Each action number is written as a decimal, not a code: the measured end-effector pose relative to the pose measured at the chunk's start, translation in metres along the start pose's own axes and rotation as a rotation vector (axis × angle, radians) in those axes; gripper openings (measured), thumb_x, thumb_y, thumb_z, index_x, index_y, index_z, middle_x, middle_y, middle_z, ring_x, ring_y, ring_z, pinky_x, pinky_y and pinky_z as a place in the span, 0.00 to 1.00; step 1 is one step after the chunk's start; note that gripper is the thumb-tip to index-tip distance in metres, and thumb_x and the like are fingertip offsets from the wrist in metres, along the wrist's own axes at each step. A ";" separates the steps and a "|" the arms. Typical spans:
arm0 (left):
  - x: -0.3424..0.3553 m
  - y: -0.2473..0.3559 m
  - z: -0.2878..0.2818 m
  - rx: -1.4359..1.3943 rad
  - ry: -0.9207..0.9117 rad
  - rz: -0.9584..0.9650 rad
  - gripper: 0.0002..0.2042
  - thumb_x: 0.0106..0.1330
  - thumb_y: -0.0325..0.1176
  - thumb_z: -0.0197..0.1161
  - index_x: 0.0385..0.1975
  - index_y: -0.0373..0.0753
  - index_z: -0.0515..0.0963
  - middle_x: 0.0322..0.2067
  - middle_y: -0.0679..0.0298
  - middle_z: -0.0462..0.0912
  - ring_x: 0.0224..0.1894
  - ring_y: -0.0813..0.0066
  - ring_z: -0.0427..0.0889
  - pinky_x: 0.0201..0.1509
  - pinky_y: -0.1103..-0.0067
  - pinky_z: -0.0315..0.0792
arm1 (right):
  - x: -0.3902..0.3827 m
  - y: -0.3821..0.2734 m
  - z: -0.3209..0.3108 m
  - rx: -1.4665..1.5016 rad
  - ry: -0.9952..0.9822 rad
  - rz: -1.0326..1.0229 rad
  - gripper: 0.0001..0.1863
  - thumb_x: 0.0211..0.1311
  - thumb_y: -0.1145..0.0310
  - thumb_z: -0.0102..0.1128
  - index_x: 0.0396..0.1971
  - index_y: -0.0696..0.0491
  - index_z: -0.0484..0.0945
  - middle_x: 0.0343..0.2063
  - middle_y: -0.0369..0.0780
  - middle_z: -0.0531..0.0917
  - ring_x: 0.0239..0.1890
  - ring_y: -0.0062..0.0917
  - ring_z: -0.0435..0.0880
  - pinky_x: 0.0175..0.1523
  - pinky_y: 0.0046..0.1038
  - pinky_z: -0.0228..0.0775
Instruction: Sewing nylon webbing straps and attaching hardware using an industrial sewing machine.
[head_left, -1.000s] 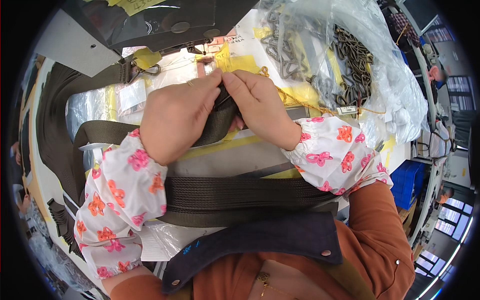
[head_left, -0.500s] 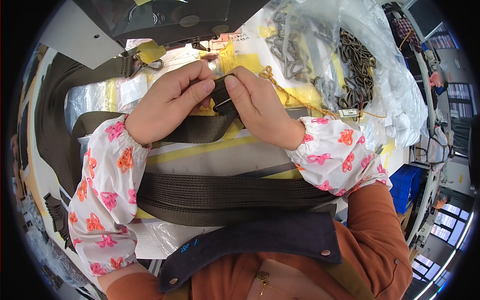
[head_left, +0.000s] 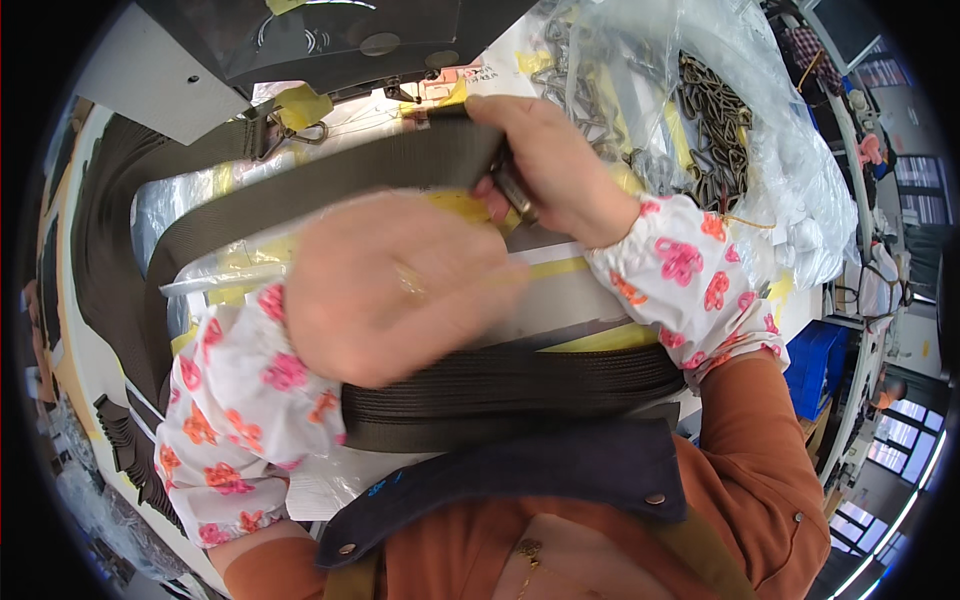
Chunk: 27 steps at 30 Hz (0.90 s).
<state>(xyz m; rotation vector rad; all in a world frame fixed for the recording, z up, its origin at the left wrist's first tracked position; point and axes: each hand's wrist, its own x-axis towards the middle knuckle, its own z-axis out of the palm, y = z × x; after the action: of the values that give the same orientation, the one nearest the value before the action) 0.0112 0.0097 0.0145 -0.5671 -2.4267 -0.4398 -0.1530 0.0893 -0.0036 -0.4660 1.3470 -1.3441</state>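
A dark olive webbing strap (head_left: 340, 170) runs from the left up to my right hand (head_left: 560, 165). The fingers of that hand are closed on the strap, and a metal buckle (head_left: 514, 190) shows at the strap beneath them. My left hand (head_left: 400, 285) is blurred by motion, lower and to the left, over the table in front of the strap. Its fingers are too smeared to read. Closer to my body lies a stack of folded dark webbing (head_left: 520, 395), partly covered by my left hand.
The dark head of a sewing machine (head_left: 370, 45) overhangs the far side. A metal hook (head_left: 315, 133) on webbing lies below it. Metal rings (head_left: 712, 130) fill a clear plastic bag (head_left: 800, 190) at far right. More webbing (head_left: 110, 250) hangs along the left, and a blue bin (head_left: 815, 365) stands right.
Both hands were together at the buckle. My left hand has come off it and moved toward my body. My right hand has shifted right with the buckle, drawing the strap up and across.
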 end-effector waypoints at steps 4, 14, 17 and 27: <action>-0.019 -0.012 0.031 0.007 -0.068 -0.620 0.09 0.59 0.27 0.56 0.38 0.34 0.76 0.30 0.60 0.79 0.29 0.64 0.79 0.33 0.76 0.73 | 0.001 -0.009 -0.014 0.071 -0.161 0.045 0.15 0.64 0.66 0.41 0.32 0.63 0.72 0.20 0.43 0.78 0.13 0.23 0.75 0.13 0.22 0.67; -0.031 -0.049 0.027 0.419 -0.027 -0.346 0.12 0.56 0.30 0.60 0.40 0.41 0.76 0.30 0.63 0.78 0.30 0.66 0.78 0.35 0.76 0.73 | 0.017 0.006 -0.028 0.151 -0.376 0.107 0.16 0.64 0.63 0.46 0.35 0.62 0.72 0.20 0.44 0.78 0.16 0.25 0.77 0.21 0.24 0.69; -0.037 -0.049 0.022 0.399 -0.140 -0.360 0.13 0.56 0.27 0.56 0.42 0.38 0.73 0.30 0.58 0.77 0.32 0.62 0.79 0.35 0.75 0.74 | 0.006 0.010 -0.008 -0.466 -0.018 -0.399 0.20 0.54 0.59 0.60 0.37 0.62 0.71 0.20 0.45 0.78 0.19 0.30 0.78 0.27 0.28 0.69; -0.021 -0.037 0.027 0.212 -0.367 -0.711 0.17 0.58 0.27 0.55 0.49 0.38 0.70 0.41 0.55 0.78 0.43 0.60 0.77 0.45 0.76 0.73 | 0.034 0.010 -0.040 -0.999 -0.031 -0.806 0.20 0.43 0.64 0.69 0.37 0.58 0.77 0.30 0.40 0.80 0.29 0.25 0.79 0.38 0.24 0.70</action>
<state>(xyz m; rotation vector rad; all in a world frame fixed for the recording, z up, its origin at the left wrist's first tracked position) -0.0044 -0.0164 -0.0257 0.3642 -2.9421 -0.3687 -0.1936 0.0804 -0.0373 -1.8417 1.8414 -1.1408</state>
